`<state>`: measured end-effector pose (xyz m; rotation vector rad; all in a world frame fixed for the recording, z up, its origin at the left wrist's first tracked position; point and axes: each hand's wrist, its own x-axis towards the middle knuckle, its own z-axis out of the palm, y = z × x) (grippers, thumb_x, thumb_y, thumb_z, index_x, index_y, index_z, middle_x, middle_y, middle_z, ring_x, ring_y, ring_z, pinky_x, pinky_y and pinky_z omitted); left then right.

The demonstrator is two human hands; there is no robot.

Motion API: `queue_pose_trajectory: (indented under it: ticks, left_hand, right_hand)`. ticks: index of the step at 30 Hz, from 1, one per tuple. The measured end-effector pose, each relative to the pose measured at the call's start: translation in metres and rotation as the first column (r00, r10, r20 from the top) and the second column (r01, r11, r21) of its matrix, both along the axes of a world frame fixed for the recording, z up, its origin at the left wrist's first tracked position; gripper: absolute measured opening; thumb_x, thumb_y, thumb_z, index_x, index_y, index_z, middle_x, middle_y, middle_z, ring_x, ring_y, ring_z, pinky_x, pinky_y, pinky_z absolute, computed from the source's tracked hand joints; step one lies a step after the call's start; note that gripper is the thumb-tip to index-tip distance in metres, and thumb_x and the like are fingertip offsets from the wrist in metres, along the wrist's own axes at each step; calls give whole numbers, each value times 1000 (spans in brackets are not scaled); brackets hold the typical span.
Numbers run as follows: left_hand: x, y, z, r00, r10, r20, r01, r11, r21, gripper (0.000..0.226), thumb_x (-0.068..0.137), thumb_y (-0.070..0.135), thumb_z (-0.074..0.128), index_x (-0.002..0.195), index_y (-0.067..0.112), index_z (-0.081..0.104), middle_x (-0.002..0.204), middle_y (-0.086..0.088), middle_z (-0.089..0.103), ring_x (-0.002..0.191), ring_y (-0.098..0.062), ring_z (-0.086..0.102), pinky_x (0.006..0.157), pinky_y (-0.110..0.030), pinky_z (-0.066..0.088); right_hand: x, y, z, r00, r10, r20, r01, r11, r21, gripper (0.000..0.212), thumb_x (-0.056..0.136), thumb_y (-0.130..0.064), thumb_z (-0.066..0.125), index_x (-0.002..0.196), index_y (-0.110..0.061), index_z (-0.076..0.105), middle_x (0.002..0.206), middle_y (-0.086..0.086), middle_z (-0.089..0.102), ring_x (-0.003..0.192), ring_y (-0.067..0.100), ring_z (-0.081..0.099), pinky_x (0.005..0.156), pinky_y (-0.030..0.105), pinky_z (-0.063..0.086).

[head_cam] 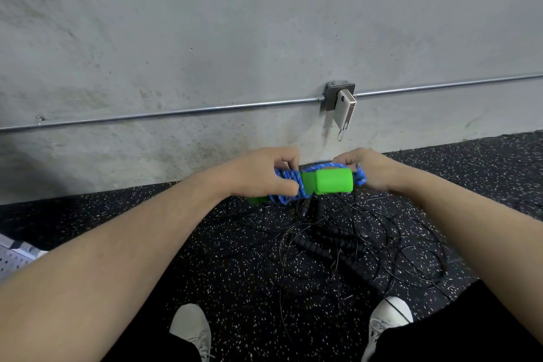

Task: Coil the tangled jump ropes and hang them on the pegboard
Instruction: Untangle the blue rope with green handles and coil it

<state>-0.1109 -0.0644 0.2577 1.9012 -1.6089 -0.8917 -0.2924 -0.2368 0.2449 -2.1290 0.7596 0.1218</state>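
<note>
Both hands, left hand (258,176) and right hand (367,169), grip the blue rope bundle (289,185), fingers clenched around it so the coil can't unravel.

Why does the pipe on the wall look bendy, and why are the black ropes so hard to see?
In the head view, the wide lens curves the straight pipe. The thin black ropes blend into the dark speckled floor, while the bright green handle and blue rope stand out sharply.
</note>
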Motion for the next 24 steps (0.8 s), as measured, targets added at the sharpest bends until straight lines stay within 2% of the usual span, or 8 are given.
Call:
queue_pose_trajectory:
  ticks: [2, 5, 7, 12, 16, 18, 20, 24]
  left_hand:
    - [-1, 0, 0, 994, -48, 94, 43, 998, 51, 32, 58, 50, 65, 86, 37, 56, 91, 12, 72, 88, -8, 66, 86, -42, 53]
    - [-9, -2, -2, 948, -123, 293, 98, 990, 97, 37, 62, 55, 65, 93, 38, 53, 82, 10, 69, 76, -17, 63, 78, -45, 55]
    - [-13, -5, -5, 897, -145, 417, 111, 988, 106, 45, 59, 65, 58, 95, 41, 49, 82, 11, 67, 75, -15, 62, 76, -43, 55]
    - [-17, -12, -17, 830, -94, 550, 56, 995, 85, 65, 66, 67, 60, 119, 42, 32, 111, 13, 70, 82, -16, 64, 82, -40, 55]
    - [-16, -16, -23, 803, 69, 592, -96, 995, 14, 79, 80, 78, 61, 134, 31, 30, 106, 4, 66, 83, -23, 60, 72, -36, 47]
    - [-14, -16, -26, 782, 103, 615, -143, 990, 15, 82, 87, 77, 53, 150, 32, 25, 112, 0, 67, 92, -25, 63, 69, -35, 43]
    - [-10, -17, -29, 804, 140, 578, -173, 985, 3, 79, 93, 73, 47, 158, 36, 22, 126, 0, 67, 104, -23, 65, 73, -33, 46]
    - [-4, -20, -30, 889, 247, 385, -266, 964, -4, 71, 95, 67, 51, 156, 36, 34, 132, 0, 63, 110, -20, 62, 89, -33, 52]
  right_hand:
    - [1, 1, 0, 995, -53, 82, 53, 999, 9, 15, 92, -28, 74, 82, -17, 77, 60, -7, 62, 51, 1, 48, 51, 12, 38]
    - [5, 3, 1, 988, -73, 133, 79, 996, -39, 26, 79, -51, 78, 78, -26, 80, 63, 6, 49, 56, 13, 38, 54, 22, 32]
    - [10, 4, 6, 985, -92, 143, 101, 993, -62, 27, 79, -51, 78, 76, -25, 80, 61, 5, 44, 54, 12, 33, 49, 21, 27]
    - [19, 15, 9, 980, -104, 169, 120, 989, -88, 26, 87, -43, 75, 70, -23, 77, 50, 0, 40, 42, 9, 28, 41, 20, 24]
    - [23, 21, 9, 983, -58, 176, 92, 977, -193, 35, 94, -43, 66, 80, -13, 78, 57, 4, 51, 44, 9, 38, 43, 17, 32]
    - [27, 28, 11, 983, -14, 183, 55, 973, -222, 28, 97, -40, 62, 87, -19, 79, 59, 0, 55, 45, 5, 39, 46, 17, 34]
    - [29, 33, 10, 970, 16, 241, 25, 986, -164, 12, 100, -31, 61, 104, -30, 72, 66, -1, 62, 48, 6, 43, 46, 16, 35]
    - [29, 35, 6, 961, 44, 274, -20, 996, -88, 19, 102, -20, 57, 118, -25, 49, 60, -3, 62, 43, 9, 40, 44, 19, 33]
